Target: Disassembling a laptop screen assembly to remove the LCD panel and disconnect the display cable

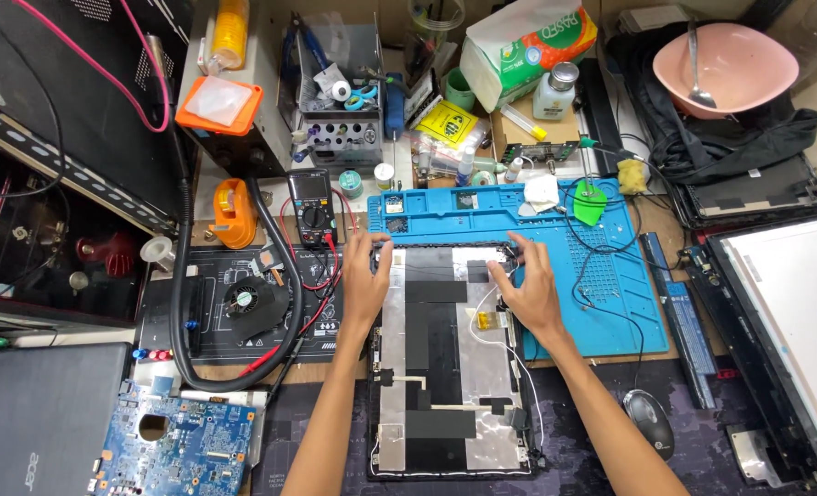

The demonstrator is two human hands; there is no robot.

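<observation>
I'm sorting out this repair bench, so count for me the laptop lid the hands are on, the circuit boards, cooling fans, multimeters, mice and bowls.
Laptop lid shell, under the left hand and right hand: 1
Blue circuit board: 1
Cooling fan: 1
Multimeter: 1
Mouse: 1
Pink bowl: 1
Total: 6

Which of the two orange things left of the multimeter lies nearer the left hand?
The orange tool just left of the multimeter, level with the left hand. The square orange tray sits farther back, on a box.
</observation>
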